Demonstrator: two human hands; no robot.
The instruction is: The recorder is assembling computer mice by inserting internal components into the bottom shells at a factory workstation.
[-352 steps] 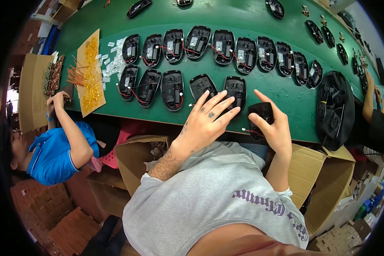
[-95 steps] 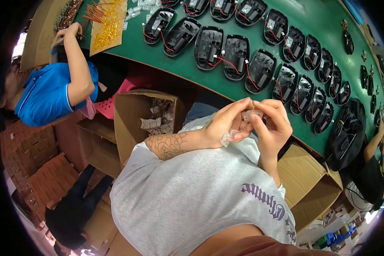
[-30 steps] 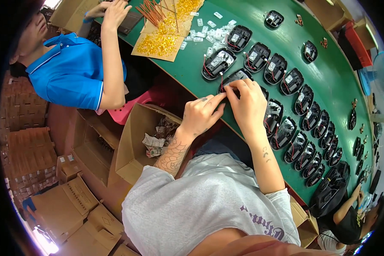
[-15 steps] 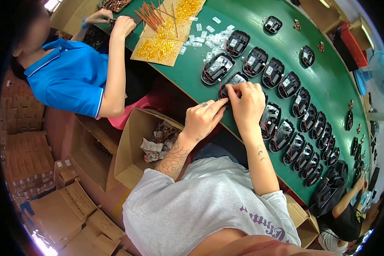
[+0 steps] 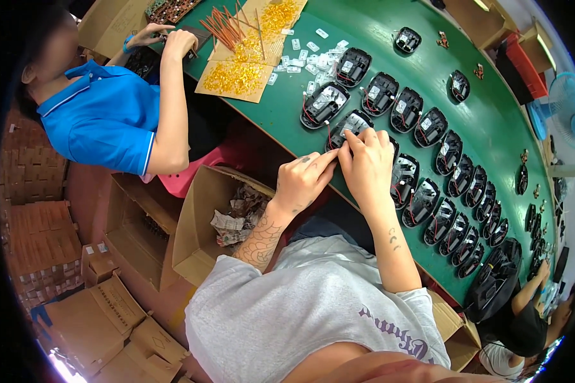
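Observation:
A black oval plastic housing (image 5: 350,120) lies at the table's near edge, its lower part hidden under my hands. My left hand (image 5: 303,182) has its fingers closed together against the near left side of this housing. Over its near right part, my right hand (image 5: 369,163) is bent, index finger on the housing and thumb tucked close to the left fingertips. Whatever small part sits between the fingers cannot be made out. Just left stands another open housing (image 5: 324,105) with a silvery inside, and red wires show beside it.
Rows of similar housings (image 5: 450,153) run along the green table (image 5: 287,121) to the right. Small clear plastic pieces (image 5: 313,60) and cardboard with yellow parts (image 5: 233,78) lie at the left. A co-worker in a blue shirt (image 5: 108,121) sits there. An open carton (image 5: 195,236) stands below.
My right hand has shifted slightly down and left, its index finger now stretched onto the housing. My left hand has stayed nearly in place. The co-worker's hands have moved a little.

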